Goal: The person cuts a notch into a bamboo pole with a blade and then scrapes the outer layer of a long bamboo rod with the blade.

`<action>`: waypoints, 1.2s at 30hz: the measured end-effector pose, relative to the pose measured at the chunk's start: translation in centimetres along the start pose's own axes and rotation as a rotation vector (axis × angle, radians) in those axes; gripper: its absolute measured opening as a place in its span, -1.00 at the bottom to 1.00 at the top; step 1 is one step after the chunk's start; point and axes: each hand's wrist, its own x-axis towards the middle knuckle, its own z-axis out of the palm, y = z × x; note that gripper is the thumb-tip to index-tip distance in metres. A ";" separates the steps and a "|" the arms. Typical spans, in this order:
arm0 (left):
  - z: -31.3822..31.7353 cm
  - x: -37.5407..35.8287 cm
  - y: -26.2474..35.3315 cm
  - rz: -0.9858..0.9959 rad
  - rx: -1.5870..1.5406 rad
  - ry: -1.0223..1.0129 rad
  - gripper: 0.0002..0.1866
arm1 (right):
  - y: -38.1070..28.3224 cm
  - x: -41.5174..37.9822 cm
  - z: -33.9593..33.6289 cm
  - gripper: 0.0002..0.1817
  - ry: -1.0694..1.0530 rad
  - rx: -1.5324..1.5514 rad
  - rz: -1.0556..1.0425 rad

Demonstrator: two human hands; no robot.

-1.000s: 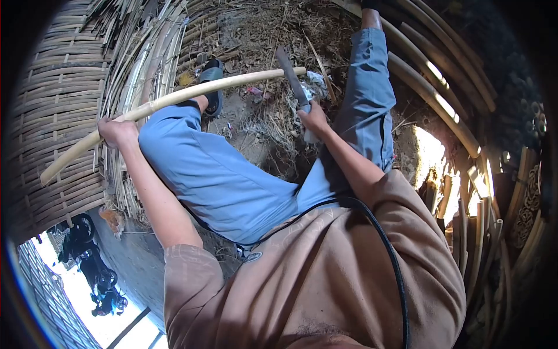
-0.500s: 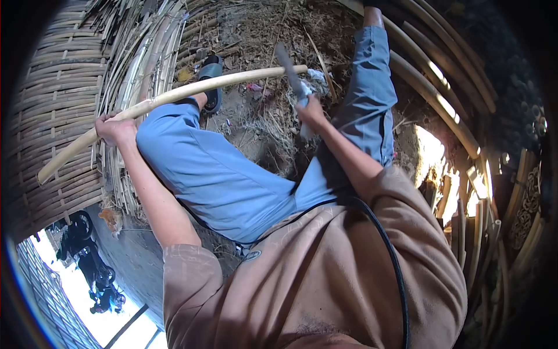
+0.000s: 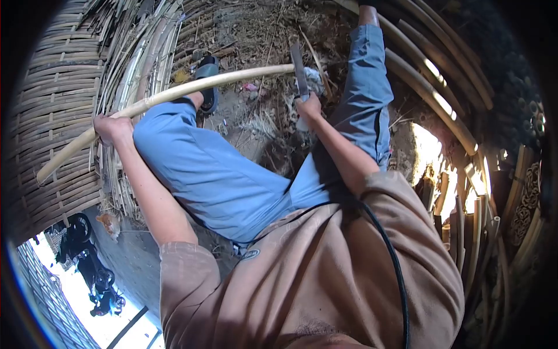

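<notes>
A long, pale bamboo pole [image 3: 180, 90] runs across my bent knee. My left hand [image 3: 112, 129] is wrapped round it near its lower left end. In my right hand [image 3: 309, 108] is the handle of a knife [image 3: 299, 71] with a long, dark blade pointing away from me. The blade overlaps the pole's far right end in this view. A pale part of the handle sticks out below my fist. Beneath the pole, a dark sandal [image 3: 207, 78] is on one foot.
Woven bamboo matting [image 3: 58, 104] covers the left side, with split strips [image 3: 136, 64] beside it. Thick bamboo poles [image 3: 433, 99] lie along the right. Dry litter and scraps cover the ground [image 3: 250, 35]. Motorcycles [image 3: 96, 270] stand at lower left.
The knife has turned more upright and my right hand has shifted slightly toward me. The blade now crosses right at the pole's end. My left hand keeps its hold.
</notes>
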 end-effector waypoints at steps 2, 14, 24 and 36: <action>0.4 -0.7 0.1 0.025 0.029 0.075 -0.60 | 0.2 -0.3 0.5 -0.43 -0.010 -0.081 -0.105; -0.1 -0.3 -0.1 0.019 0.141 0.106 -0.50 | 1.6 -0.2 -0.3 -0.42 -0.047 -0.185 -0.234; 0.1 0.8 -0.3 -0.031 0.060 0.112 -0.65 | 1.2 1.1 0.5 -0.54 -0.036 0.032 -0.067; -2.2 0.2 0.3 -0.102 -0.191 -0.350 -0.84 | 1.7 3.2 1.8 -0.62 0.045 -0.190 -0.038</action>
